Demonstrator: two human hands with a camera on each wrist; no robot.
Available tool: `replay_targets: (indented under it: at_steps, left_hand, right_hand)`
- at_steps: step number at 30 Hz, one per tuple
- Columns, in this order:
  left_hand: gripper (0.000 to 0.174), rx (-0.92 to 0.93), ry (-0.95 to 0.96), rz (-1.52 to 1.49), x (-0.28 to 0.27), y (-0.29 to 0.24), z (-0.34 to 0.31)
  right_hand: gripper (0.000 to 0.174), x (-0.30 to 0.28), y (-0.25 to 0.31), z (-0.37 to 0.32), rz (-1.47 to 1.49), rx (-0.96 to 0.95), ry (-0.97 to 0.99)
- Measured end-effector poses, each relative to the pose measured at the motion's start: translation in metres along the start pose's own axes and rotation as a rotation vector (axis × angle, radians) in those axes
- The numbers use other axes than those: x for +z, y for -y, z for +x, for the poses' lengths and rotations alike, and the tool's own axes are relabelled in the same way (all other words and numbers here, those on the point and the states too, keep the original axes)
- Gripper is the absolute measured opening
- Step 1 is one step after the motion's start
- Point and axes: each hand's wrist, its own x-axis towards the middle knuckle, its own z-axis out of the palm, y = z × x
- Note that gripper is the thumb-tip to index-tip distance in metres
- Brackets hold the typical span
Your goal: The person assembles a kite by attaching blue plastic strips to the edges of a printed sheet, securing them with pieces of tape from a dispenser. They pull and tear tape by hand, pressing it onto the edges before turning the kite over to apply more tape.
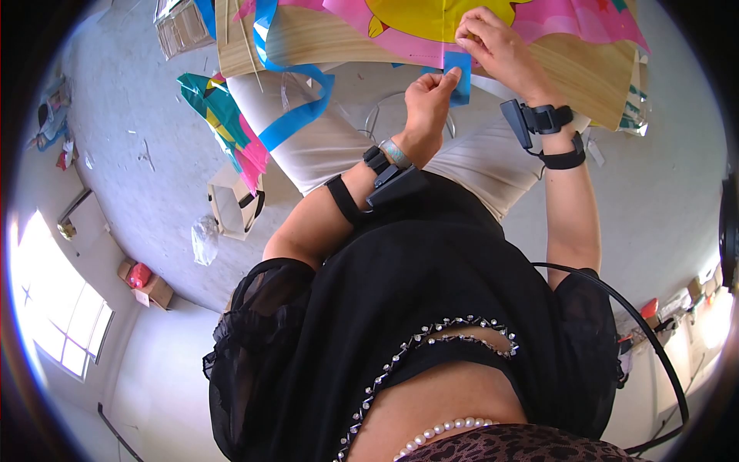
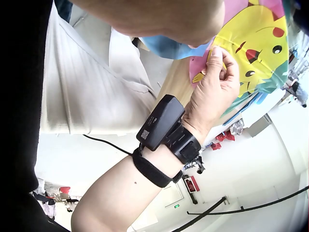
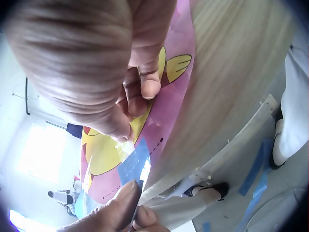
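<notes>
A kite sheet (image 1: pixel 416 14), pink with a yellow cartoon figure, lies at the wooden tabletop's near edge. Below its pink border hangs a blue strip (image 1: pixel 460 81). My left hand (image 1: pixel 426 108) pinches that strip between thumb and curled fingers, as the right wrist view also shows. Just above and to the right, my right hand (image 1: pixel 500 54) has its fingers bent over the sheet. A small clear strip (image 3: pixel 125 151) runs out from under its thumb, beside the blue strip; the pinching fingertips hide its other end.
The wooden tabletop (image 1: pixel 573 73) spans above my knees. A long blue ribbon (image 1: pixel 296 123) trails off its left side. Beside my leg hangs a green, yellow and pink sheet (image 1: pixel 223 119). On the floor stand a pale bag (image 1: pixel 231 204) and a clear plastic bag (image 1: pixel 205 239).
</notes>
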Motion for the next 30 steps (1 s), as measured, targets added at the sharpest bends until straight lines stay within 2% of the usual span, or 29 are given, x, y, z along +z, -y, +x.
replay_targets:
  at_steps: [30]
  left_hand:
    - [0.03, -0.001, -0.005, 0.055, 0.0, 0.003, 0.007]
  right_hand:
    - [0.015, 0.001, -0.008, 0.002, 0.031, 0.023, 0.009]
